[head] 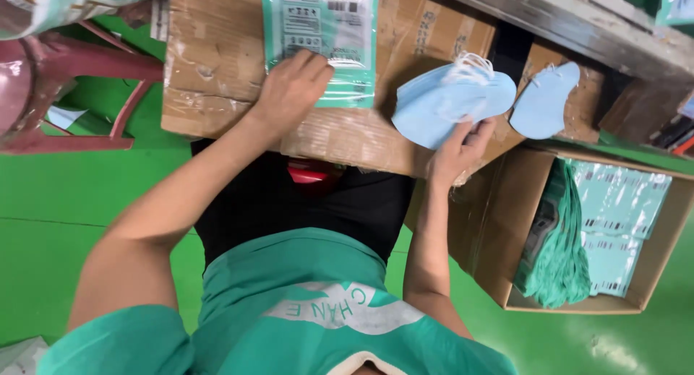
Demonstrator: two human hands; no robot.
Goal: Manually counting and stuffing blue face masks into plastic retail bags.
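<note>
My left hand (289,89) presses flat on the lower edge of a green-and-clear plastic pouch (322,35) lying on a taped cardboard box (217,64) in front of me. My right hand (459,151) grips a stack of light blue folded face masks (448,100) with white ear loops, held over the box's right end. Another single blue mask (543,104) lies to the right on cardboard, clear of both hands.
An open carton (499,230) at my right holds a thick bundle of green pouches (560,252) and flat printed bags (622,216). A red plastic stool (65,79) stands at the left on the green floor (65,194). A grey bench edge (578,28) runs behind.
</note>
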